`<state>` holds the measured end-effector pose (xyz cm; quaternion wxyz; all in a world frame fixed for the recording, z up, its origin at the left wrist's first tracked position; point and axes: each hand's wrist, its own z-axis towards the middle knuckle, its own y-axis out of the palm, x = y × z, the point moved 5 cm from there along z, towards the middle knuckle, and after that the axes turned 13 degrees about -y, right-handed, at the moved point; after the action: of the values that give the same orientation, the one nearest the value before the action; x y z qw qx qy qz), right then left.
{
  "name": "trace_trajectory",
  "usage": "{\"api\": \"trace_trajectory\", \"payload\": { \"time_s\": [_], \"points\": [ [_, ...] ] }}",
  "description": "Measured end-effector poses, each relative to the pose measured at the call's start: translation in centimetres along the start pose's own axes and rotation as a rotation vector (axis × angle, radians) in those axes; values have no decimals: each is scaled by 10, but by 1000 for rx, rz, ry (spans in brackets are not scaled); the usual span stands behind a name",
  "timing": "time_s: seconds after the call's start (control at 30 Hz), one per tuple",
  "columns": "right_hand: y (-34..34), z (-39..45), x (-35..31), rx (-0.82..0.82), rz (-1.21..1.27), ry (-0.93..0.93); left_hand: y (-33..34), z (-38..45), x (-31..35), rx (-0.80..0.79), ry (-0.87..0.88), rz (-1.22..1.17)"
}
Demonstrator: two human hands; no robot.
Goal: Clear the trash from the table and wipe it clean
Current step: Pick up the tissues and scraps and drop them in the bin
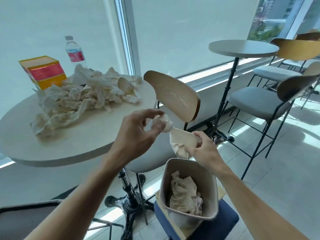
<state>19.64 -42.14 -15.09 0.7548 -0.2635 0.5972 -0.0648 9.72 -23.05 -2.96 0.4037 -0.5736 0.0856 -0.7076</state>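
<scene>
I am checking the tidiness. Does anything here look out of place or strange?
Yes. A big heap of crumpled white paper napkins covers the round beige table, and the beige waste bin stands tilted on a blue seat.

We see a cream table (97,135) heaped with off-white tissues (83,99), and at its ten o'clock edge a yellow box (43,71) banded in red, with a clear bottle (74,51) wearing a pink-red label just behind. Our hands hold a white wad (164,122) and a beige napkin (183,141) above a beige bin (188,189) at five o'clock, which stands on a navy stool (221,222). The chair (174,96) at two o'clock has a pale wood back with faint grain and black legs.
</scene>
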Motion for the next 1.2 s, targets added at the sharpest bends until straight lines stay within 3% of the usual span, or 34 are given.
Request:
{"api": "trace_trajectory", "payload": {
  "time_s": [0.3, 0.6, 0.77, 0.97, 1.2],
  "points": [
    [17, -22, 72, -276, -118, 168, 73, -23, -14, -147, -91, 44],
    [-3, 5, 69, -240, -43, 65, 136, -52, -44, -239, -284, 27],
    [-10, 20, 66, -228, 40, 54, 165, -62, -66, -324, -395, 158],
    [-13, 29, 28, -266, 75, -57, 130, -52, -45, -223, -350, 146],
    [0, 41, -70, -350, 165, -276, 37, -36, -11, -13, -235, 50]
  ]
}}
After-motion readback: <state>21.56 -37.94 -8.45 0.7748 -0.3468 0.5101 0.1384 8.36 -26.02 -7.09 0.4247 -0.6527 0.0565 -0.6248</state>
